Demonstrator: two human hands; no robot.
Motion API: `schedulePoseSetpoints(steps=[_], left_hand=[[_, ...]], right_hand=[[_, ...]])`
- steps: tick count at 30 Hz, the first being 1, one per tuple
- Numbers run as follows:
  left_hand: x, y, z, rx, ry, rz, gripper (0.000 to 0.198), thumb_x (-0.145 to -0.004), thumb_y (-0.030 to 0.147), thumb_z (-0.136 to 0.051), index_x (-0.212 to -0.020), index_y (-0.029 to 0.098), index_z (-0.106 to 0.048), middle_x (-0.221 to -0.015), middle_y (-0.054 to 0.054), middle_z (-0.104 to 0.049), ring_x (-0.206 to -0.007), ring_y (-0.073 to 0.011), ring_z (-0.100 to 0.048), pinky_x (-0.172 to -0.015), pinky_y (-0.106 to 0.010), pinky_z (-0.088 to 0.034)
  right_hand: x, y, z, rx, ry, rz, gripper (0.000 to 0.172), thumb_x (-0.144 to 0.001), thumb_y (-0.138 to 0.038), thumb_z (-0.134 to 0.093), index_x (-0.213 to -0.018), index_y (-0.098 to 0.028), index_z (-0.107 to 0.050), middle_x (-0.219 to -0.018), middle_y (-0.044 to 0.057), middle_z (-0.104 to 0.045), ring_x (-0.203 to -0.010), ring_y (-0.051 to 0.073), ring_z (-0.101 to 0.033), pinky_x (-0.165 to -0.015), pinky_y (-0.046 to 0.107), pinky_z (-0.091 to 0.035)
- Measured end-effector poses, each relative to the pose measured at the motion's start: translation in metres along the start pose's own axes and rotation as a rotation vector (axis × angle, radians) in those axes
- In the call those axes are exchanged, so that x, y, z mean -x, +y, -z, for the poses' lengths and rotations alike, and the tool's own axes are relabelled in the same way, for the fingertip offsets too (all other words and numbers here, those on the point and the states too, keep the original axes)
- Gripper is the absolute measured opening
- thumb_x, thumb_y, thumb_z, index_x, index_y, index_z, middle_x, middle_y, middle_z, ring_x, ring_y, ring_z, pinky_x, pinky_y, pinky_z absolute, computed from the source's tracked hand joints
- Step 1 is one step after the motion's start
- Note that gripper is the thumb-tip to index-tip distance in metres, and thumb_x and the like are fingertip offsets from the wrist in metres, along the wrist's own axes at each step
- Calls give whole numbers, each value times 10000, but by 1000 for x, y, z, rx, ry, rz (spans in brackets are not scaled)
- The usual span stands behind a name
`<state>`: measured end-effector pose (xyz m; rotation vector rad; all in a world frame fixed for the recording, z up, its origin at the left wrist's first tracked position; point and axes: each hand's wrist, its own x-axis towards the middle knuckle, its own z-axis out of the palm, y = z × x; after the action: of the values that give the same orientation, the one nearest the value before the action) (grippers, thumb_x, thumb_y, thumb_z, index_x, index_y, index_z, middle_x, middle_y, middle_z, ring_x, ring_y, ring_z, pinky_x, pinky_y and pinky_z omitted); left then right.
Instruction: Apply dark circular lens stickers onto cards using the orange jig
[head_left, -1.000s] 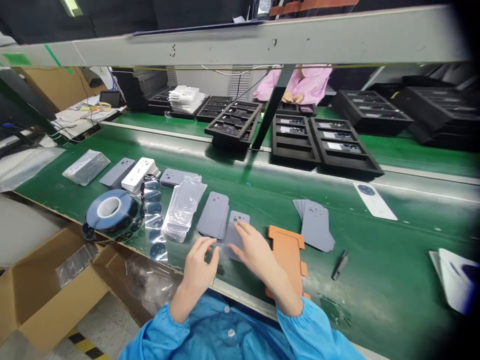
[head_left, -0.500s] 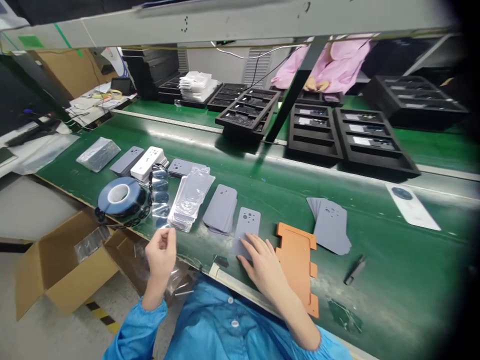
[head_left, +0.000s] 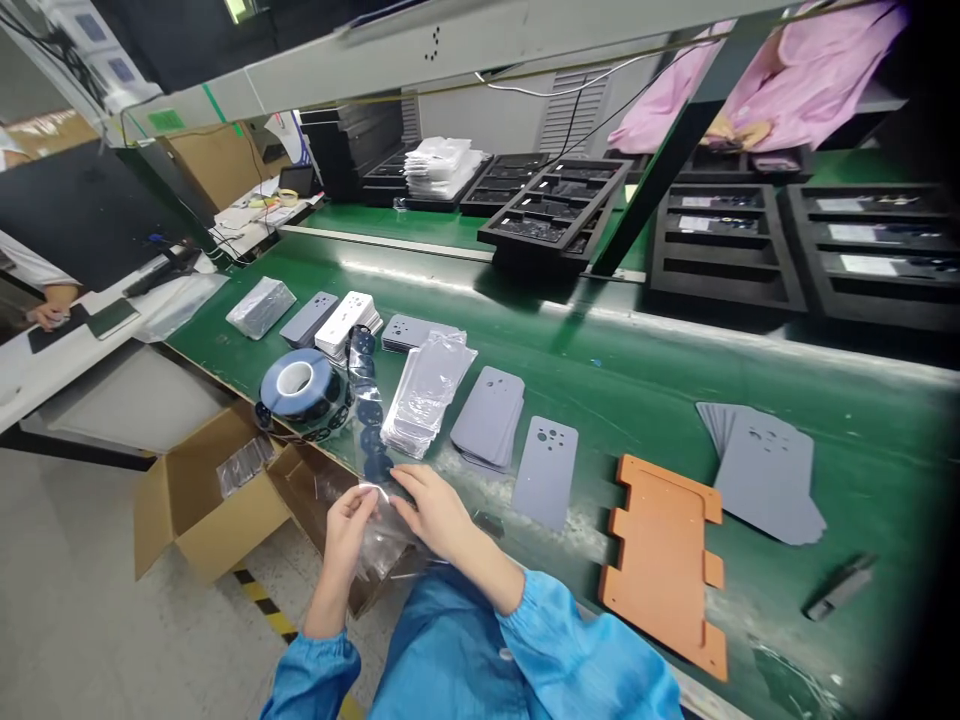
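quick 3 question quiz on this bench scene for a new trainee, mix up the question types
1. True or false: both hands grip the clear film strip at the bench edge.
2. What lies right of the single grey back cover? A) tape roll B) orange jig C) cardboard box
3. Fill in: the blue tape roll sits at the strip's ____ end.

Key
1. True: left hand and right hand both pinch it.
2. B, the orange jig.
3. Far.
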<state>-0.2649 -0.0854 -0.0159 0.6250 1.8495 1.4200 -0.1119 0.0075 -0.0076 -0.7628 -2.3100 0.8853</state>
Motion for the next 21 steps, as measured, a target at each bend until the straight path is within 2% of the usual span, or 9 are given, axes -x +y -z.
schedulePoseSetpoints(steps=[5,11,16,21], left_hand=[[-1,-2,-3,65,-87,-31,407,-720,464,-807,-934,130,-717,-688,-12,-666,-585,-126,-572,-575,-237,-449],[-4,-4,-5,45,-128,-54,398,-753,451,-782,-971,129,-695,-704,-4,-653,-589,-123,-555,-599,-249,-451],[-1,-1,-7,-56,-101,-88,420,-805,410,-730,-1114,132,-666,-713,0,-645,-612,-133,-574,-642,-264,-474],[2,-5,-10,-94,-58,-136,496,-846,386,-692,-1253,139,-552,-725,14,-634,-623,-135,-588,-654,-268,-490]], right_hand=[[-19,1,-13,115,-22,42,311,-974,-226,-601,-1274,-174,-662,-1253,118,-699,-1120,258,-650,-1011,432,-525],[-22,7,-16,173,4,78,214,-1002,-245,-564,-1114,-216,-744,-1131,93,-752,-1007,236,-675,-868,375,-547],[-20,8,-13,136,81,54,250,-1024,-235,-519,-1156,-207,-730,-1105,94,-760,-971,217,-684,-847,348,-536],[-19,7,-10,112,109,55,254,-1025,-215,-503,-1130,-191,-733,-1076,95,-758,-945,217,-679,-840,344,-533]])
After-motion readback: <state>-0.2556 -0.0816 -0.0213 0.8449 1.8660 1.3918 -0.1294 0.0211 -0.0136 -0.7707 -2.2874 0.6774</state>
